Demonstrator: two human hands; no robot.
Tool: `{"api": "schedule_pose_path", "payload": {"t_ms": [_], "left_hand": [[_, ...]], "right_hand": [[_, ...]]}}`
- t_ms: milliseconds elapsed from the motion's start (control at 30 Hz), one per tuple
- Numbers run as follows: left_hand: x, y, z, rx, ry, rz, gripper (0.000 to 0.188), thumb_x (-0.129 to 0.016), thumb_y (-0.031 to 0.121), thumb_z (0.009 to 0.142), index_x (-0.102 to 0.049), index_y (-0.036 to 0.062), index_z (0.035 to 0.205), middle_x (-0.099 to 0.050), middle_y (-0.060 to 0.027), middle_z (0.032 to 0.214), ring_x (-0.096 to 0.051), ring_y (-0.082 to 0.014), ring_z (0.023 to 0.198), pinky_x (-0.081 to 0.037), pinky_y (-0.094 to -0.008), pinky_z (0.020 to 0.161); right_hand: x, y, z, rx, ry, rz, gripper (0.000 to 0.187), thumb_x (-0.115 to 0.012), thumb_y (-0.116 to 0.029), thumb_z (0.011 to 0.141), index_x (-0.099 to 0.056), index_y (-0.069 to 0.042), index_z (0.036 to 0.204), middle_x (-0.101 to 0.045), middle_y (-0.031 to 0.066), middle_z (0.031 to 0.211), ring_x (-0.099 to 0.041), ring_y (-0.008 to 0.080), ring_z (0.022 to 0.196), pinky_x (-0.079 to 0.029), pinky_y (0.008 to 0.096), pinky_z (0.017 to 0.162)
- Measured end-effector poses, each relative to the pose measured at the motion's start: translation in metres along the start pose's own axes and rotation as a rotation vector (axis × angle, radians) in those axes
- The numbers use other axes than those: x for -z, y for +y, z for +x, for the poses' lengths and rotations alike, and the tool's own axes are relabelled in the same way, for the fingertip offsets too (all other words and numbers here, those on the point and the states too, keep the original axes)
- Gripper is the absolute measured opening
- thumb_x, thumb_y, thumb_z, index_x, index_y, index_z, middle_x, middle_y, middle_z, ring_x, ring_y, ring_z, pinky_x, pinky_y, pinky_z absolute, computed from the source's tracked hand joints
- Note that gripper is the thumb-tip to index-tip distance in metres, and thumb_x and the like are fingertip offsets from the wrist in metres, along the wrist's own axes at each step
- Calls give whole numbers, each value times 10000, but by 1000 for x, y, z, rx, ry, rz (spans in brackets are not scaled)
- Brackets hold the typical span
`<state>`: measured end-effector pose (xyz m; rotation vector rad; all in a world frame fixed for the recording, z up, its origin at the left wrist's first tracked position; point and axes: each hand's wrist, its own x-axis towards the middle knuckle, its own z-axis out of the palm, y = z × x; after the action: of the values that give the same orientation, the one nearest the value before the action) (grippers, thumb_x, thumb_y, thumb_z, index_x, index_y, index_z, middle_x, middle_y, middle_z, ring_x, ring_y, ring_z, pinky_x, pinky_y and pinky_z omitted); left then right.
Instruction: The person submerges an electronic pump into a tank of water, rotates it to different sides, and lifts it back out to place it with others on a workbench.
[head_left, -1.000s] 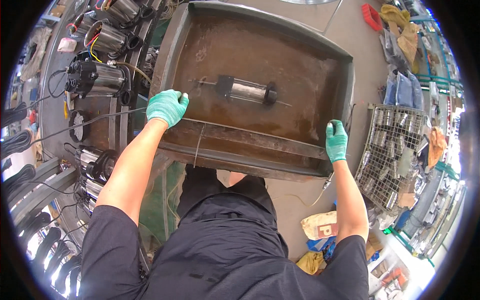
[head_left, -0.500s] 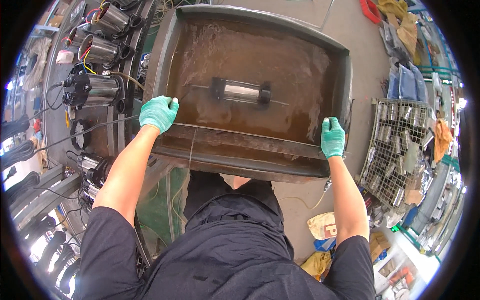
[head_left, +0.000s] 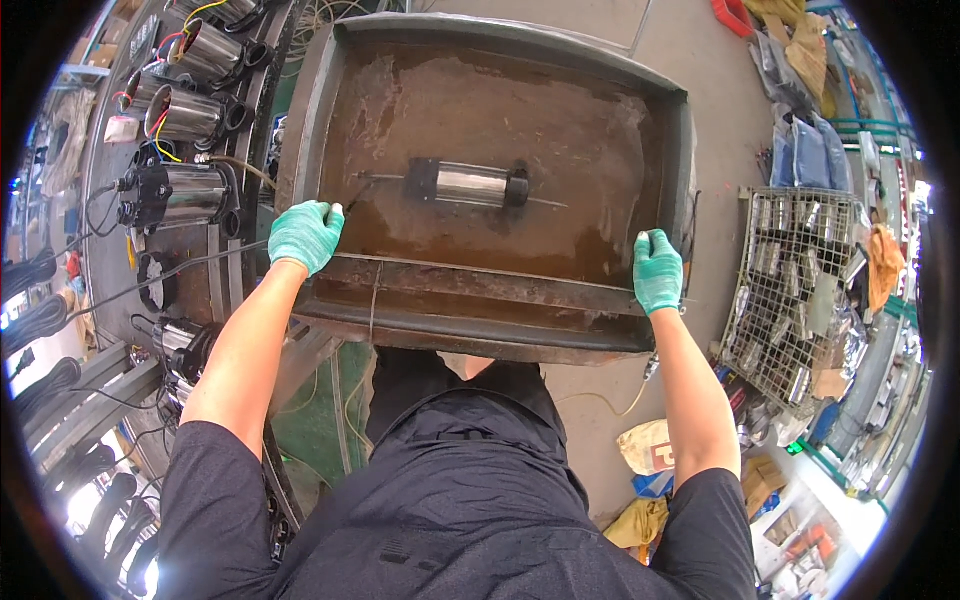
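A steel pump motor (head_left: 472, 185) with black ends lies in murky brown water inside a large metal tank (head_left: 310, 120). A thin rod sticks out past each end of it. My left hand (head_left: 305, 237), in a green glove, is closed at the tank's left side, on the end of a thin metal bar (head_left: 480, 270) that spans the tank's near part. At the right wall my right hand (head_left: 658, 272), gloved alike, is closed on the bar's other end. A black cable (head_left: 215, 258) runs from the left to my left hand; its path under the glove is hidden.
Several steel motor housings (head_left: 190, 115) with coloured wires stand on the bench at left. A wire-mesh crate (head_left: 790, 290) of metal parts is on the right. A pale hose (head_left: 610, 398) and a printed sack (head_left: 648, 447) lie on the floor.
The whole view has shifted slightly, so the tank and hands appear a little further left. The motor's outline looks sharper in the water. Both hands keep their hold.
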<state>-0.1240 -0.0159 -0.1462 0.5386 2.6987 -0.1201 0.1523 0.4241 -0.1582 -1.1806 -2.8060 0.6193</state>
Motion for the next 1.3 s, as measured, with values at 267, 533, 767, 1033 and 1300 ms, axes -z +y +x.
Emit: {"api": "schedule_pose_path", "payload": {"t_ms": [267, 533, 767, 1033, 1300], "left_hand": [[1, 3, 0, 9, -5, 14, 438, -445, 422, 1018, -723, 103, 907, -721, -142, 972, -681, -371, 938, -542, -469, 844], [-1, 0, 1, 3, -17, 11, 443, -442, 425, 1020, -718, 91, 926, -718, -160, 990, -678, -383, 941, -541, -477, 848], [0, 1, 1, -10, 6, 8, 446, -447, 425, 1018, -716, 87, 907, -716, -161, 981, -678, -383, 936, -541, -477, 848], [-1, 0, 1, -16, 6, 3, 445, -453, 423, 1015, -712, 85, 884, -715, -158, 965, -678, -381, 928, -541, -475, 839], [-5, -2, 2, -21, 26, -2, 440, -454, 420, 1010, -723, 92, 895, -720, -160, 961, -681, -383, 916, -546, -475, 826]], "right_hand": [[-2, 3, 0, 6, 10, 6, 251, -569, -289, 1006, -653, -53, 1001, -695, 226, 867, -662, 440, 811, -518, 494, 733], [-2, 1, 0, 13, 20, 17, 253, -567, -287, 1006, -658, -51, 990, -694, 229, 872, -661, 444, 809, -518, 496, 735], [-1, 3, 0, 6, 23, 9, 254, -569, -286, 1004, -659, -49, 986, -691, 235, 867, -661, 445, 805, -517, 496, 728], [0, 0, -1, -9, 23, 15, 246, -578, -279, 1000, -660, -48, 987, -691, 235, 870, -662, 443, 809, -517, 492, 725], [-2, 3, 0, 18, 38, 15, 245, -577, -275, 1003, -655, -44, 981, -691, 232, 868, -663, 440, 807, -520, 481, 724]]}}
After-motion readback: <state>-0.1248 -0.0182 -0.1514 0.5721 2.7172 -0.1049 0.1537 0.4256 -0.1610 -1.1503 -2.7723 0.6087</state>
